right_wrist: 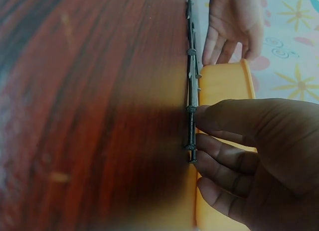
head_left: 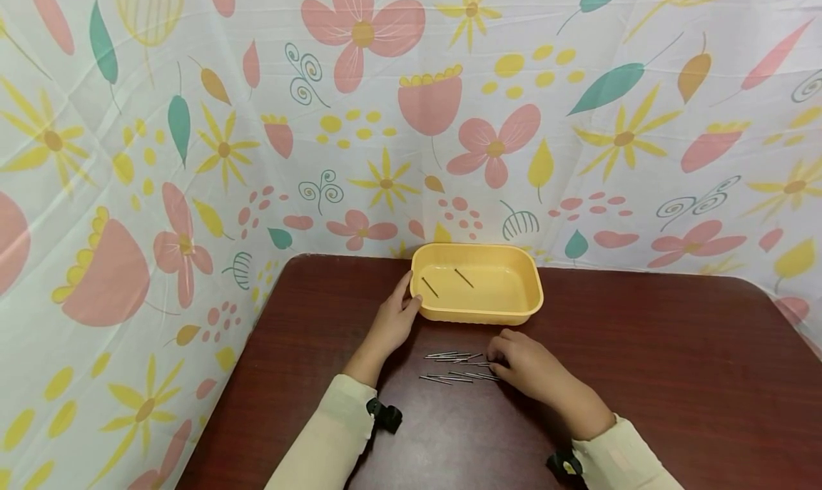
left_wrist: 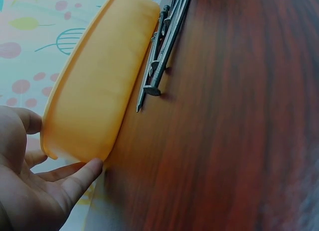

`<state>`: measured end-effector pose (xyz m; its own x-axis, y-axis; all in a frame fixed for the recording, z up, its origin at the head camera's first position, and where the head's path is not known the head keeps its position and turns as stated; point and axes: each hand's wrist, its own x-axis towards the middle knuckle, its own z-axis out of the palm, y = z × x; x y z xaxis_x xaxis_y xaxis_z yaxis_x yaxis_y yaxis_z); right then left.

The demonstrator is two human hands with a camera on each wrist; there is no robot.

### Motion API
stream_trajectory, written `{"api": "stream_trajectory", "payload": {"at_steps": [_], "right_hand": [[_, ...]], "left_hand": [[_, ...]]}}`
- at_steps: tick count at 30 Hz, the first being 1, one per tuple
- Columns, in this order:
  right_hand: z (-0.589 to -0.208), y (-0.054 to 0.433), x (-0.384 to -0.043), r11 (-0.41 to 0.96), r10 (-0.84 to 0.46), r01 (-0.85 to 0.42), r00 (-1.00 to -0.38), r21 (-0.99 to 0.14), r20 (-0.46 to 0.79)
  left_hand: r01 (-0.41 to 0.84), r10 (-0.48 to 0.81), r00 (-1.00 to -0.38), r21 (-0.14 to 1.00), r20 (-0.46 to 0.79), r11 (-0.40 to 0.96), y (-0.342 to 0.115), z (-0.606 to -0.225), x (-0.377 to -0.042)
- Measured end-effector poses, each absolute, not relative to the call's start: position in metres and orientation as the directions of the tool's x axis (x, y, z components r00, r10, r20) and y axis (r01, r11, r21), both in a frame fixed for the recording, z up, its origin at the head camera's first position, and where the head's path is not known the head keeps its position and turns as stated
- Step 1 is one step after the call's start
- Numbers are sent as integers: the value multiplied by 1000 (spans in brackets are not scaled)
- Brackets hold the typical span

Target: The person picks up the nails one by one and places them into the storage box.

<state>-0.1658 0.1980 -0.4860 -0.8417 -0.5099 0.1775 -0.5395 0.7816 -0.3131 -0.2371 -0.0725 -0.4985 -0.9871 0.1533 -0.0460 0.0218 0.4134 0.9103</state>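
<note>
A yellow plastic basin (head_left: pixel 478 317) stands at the back of the table, with two nails (head_left: pixel 464 278) lying in it. My left hand (head_left: pixel 393 320) holds its left end near the front corner, thumb and fingers against the wall. In front of the basin, several loose metal nails (head_left: pixel 449 379) lie in two rough rows. My right hand (head_left: pixel 529 365) is at the right end of these nails. In the right wrist view, the thumb (right_wrist: pixel 212 116) and fingertips (right_wrist: pixel 204 146) are beside the nail heads, with a gap between them.
The dark reddish-brown table (head_left: pixel 642 347) extends to both sides of the basin. A flower-patterned cloth (head_left: pixel 546 62) hangs behind the table and along its left side. Black straps (head_left: pixel 385 415) sit at both wrists.
</note>
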Motion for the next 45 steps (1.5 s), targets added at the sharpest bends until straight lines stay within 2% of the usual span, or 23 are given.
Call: {"api": "stream_trajectory", "payload": {"at_steps": [10,31,45], "right_hand": [[-486,201,-166,755,-532,-569,-822,-326,202],[-484,199,-169,777,-511,-518,-851,-359,122],[-484,201,-169,773,-515,-534,-844,-343,152]], "left_hand": [[24,151,-988,911,-43,413,-72,-499,-237],[22,151,-988,908,-46,418,-73,-499,-238],[17,147,-988,907,-50,420,-73,-498,-237]]}}
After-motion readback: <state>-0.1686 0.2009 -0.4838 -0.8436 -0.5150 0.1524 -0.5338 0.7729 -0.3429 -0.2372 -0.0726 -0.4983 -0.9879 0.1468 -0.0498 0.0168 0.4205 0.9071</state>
